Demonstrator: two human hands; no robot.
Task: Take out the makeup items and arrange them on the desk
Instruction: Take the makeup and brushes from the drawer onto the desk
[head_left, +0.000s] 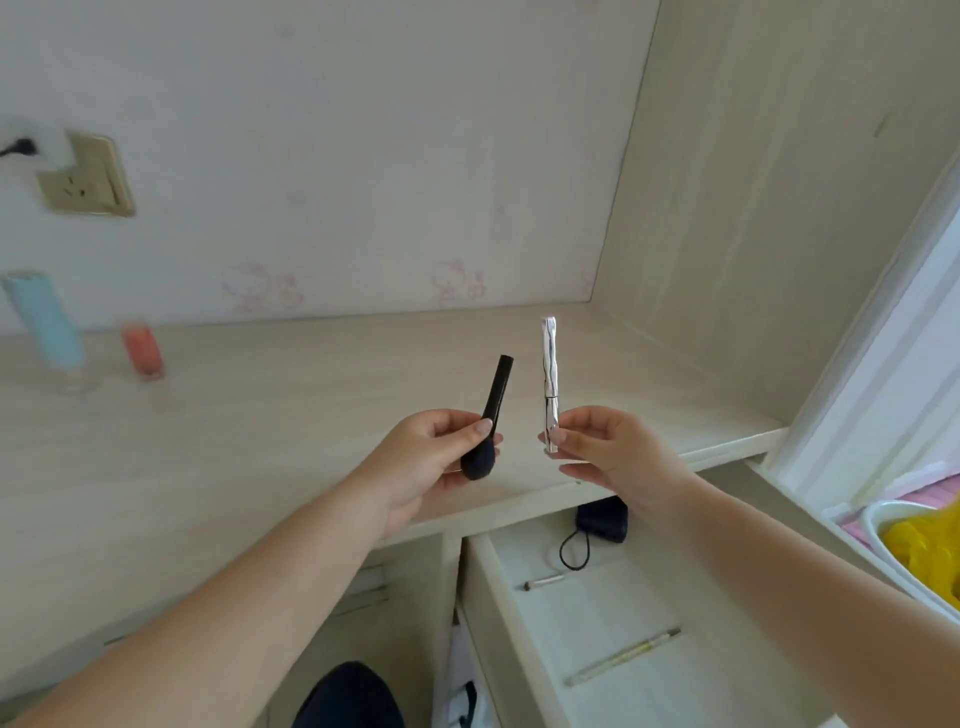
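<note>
My left hand (434, 452) grips a black makeup brush (493, 405) near its dark round head, handle pointing up and away. My right hand (605, 447) pinches the lower end of a silver tube (549, 374), held upright. Both hands hover above the front edge of the pale wooden desk (311, 395). Below them the drawer (613, 623) stands open; inside lie a dark pouch (602, 517) with a black cord, a small brush (543, 581) and a long thin pencil (623, 657). A light blue bottle (44, 325) and a coral-red item (143, 351) stand on the desk at far left.
A wall socket (85, 176) with a plugged cable sits on the wallpapered wall at left. A wooden side panel (753, 208) closes the desk on the right. A white basin (883, 545) with something yellow is at the right edge.
</note>
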